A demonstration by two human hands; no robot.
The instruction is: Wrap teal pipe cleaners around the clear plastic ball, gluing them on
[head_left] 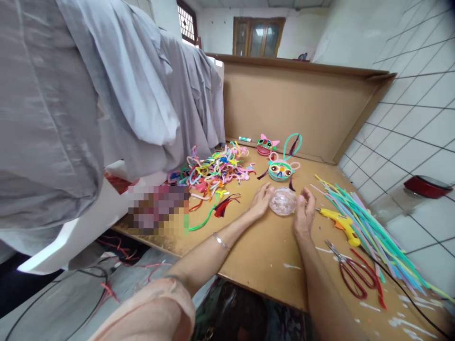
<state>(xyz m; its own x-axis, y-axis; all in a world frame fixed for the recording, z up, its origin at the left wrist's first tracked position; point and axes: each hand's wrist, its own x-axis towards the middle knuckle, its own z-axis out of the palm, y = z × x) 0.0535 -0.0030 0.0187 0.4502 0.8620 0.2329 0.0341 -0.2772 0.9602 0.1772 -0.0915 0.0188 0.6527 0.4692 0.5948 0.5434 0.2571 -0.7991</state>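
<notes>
A clear round ball with whitish, pinkish patches (282, 201) rests on the brown tabletop between my hands. My left hand (261, 200) is at its left side, fingers stretched forward and close to the ball; I cannot tell whether they touch it. On the other side my right hand (304, 208) stands upright with its fingers extended and the palm facing the ball. Just behind sits a decorated ball with a face, pink loop ears and dark tassels (280, 170). Farther back is a second face ornament with pink pointed ears (266, 145).
To the right lie a yellow glue gun (341, 224), red-handled scissors (355, 274) and a bundle of pipe cleaners (369, 232). A tangled pile of pipe cleaners (216, 168) and a red-and-dark tassel (225, 206) are on the left. Cardboard (284, 104) walls the back.
</notes>
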